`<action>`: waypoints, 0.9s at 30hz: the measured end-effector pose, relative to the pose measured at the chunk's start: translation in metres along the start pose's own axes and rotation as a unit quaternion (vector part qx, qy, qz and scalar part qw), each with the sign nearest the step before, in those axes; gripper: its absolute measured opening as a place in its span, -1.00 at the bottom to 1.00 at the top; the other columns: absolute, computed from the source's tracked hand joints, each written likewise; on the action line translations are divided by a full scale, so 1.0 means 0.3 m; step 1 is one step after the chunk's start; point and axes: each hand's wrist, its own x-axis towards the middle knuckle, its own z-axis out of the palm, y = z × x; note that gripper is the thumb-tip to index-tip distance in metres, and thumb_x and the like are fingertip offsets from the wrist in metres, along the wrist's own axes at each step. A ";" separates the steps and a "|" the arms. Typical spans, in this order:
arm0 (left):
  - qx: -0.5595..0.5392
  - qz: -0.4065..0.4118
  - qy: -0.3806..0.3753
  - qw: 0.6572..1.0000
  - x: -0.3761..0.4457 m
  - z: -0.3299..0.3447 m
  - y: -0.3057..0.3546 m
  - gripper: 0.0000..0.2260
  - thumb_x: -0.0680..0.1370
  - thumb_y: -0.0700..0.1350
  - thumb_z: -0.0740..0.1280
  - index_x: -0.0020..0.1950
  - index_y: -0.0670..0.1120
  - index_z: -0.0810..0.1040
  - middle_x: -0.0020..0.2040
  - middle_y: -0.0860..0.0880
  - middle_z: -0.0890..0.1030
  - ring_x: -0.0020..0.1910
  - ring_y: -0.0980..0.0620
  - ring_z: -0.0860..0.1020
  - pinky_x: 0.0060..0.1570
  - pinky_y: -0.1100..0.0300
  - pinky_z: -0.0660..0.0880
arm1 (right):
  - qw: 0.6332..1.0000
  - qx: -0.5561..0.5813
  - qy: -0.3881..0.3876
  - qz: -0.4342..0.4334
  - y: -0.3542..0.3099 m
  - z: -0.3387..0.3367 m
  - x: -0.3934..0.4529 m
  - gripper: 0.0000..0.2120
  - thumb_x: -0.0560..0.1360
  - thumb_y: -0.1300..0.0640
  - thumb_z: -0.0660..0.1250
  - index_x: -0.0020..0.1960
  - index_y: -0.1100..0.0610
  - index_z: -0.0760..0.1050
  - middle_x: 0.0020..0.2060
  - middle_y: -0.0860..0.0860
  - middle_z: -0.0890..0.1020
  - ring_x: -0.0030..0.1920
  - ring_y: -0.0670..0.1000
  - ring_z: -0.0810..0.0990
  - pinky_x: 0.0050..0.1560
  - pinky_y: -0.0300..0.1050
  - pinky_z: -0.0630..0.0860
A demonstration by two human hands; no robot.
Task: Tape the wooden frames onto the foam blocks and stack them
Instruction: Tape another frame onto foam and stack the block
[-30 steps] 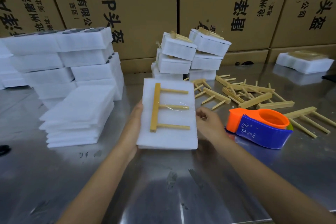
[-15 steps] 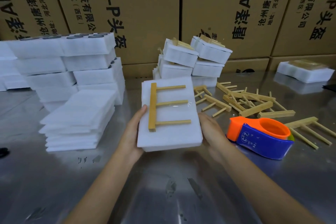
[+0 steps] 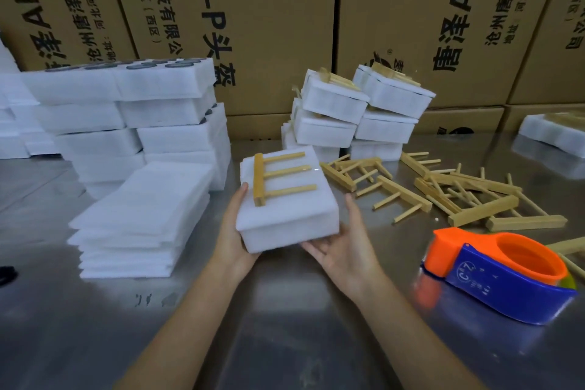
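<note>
A white foam block (image 3: 285, 218) is lifted off the metal table with a comb-shaped wooden frame (image 3: 278, 176) taped on top. My left hand (image 3: 232, 231) grips its left side, thumb on the top edge. My right hand (image 3: 343, 250) cups it from beneath at the right, palm up. Behind it stands a stack of finished foam blocks with frames (image 3: 357, 114). Loose wooden frames (image 3: 443, 190) lie scattered to the right. An orange and blue tape dispenser (image 3: 503, 272) sits on the table at the right.
Bare foam blocks (image 3: 142, 218) are piled at the left, taller foam stacks (image 3: 126, 117) behind them. Cardboard boxes (image 3: 269, 10) wall off the back. Another taped block (image 3: 557, 133) lies at the far right on the steel table (image 3: 95, 326).
The foam block with its frame has risen off the table and moved away from me, toward the finished stack. My right hand has shifted from its side to underneath it.
</note>
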 end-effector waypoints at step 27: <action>0.854 0.278 0.164 0.408 0.234 -0.113 -0.074 -0.35 0.50 0.24 0.38 0.55 0.15 0.29 0.58 -0.14 0.21 0.57 -0.24 0.09 0.48 -0.26 0.06 | 0.944 -0.301 -0.005 -0.135 0.084 0.000 0.324 -0.68 0.55 0.23 0.34 0.29 0.05 0.52 0.15 -0.05 0.65 0.12 -0.06 0.65 0.06 -0.09 0.62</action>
